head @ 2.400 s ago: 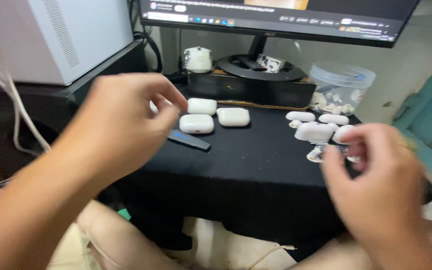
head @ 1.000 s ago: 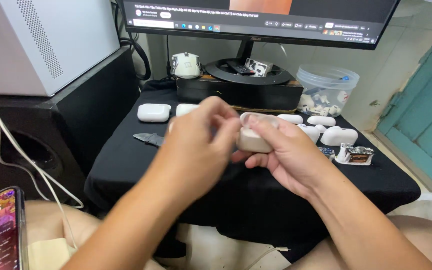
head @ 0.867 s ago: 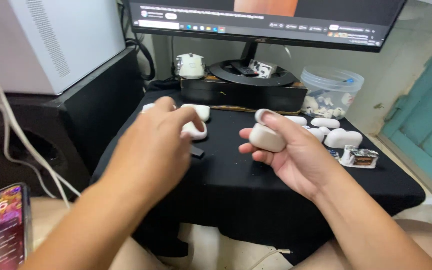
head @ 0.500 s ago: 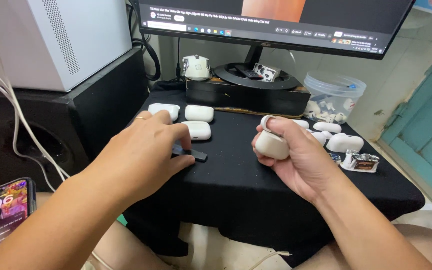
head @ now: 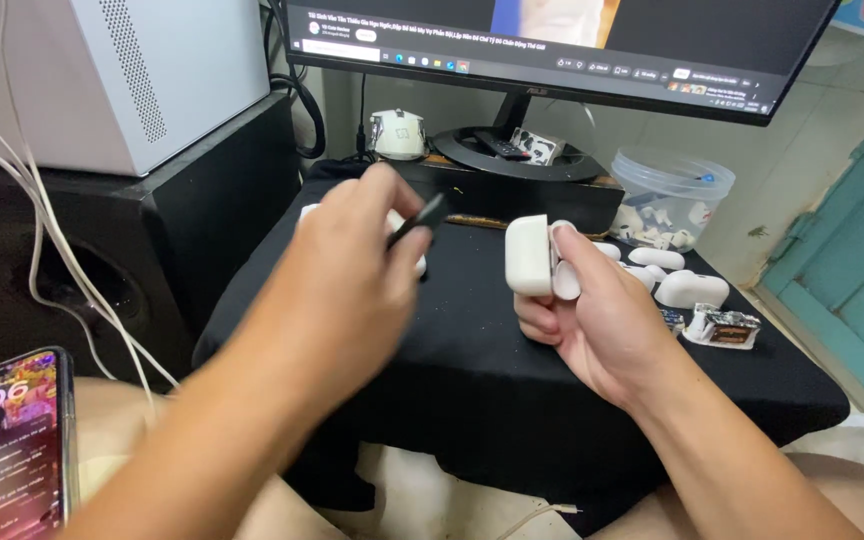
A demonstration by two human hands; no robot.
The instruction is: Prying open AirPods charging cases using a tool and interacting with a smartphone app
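Note:
My right hand [head: 592, 315] holds a white earbud charging case [head: 529, 255] upright above the black-clothed table [head: 482, 380], thumb on its lid. My left hand [head: 347, 285] is raised to the left of it and grips a thin black flat tool [head: 420, 220] between thumb and fingers, its tip pointing toward the case. Another white case [head: 415, 262] lies on the cloth, mostly hidden behind my left hand.
More white cases [head: 687, 288] and a small circuit part [head: 720, 326] lie at the right. A clear tub of white parts [head: 670, 200] stands behind them. A monitor [head: 552, 45] on its stand is at the back, a white box [head: 102, 80] on a black speaker at left, a phone [head: 7, 440] on my lap.
My left hand picked the black tool up off the cloth and lifted it toward the case. My right hand turned the case more upright.

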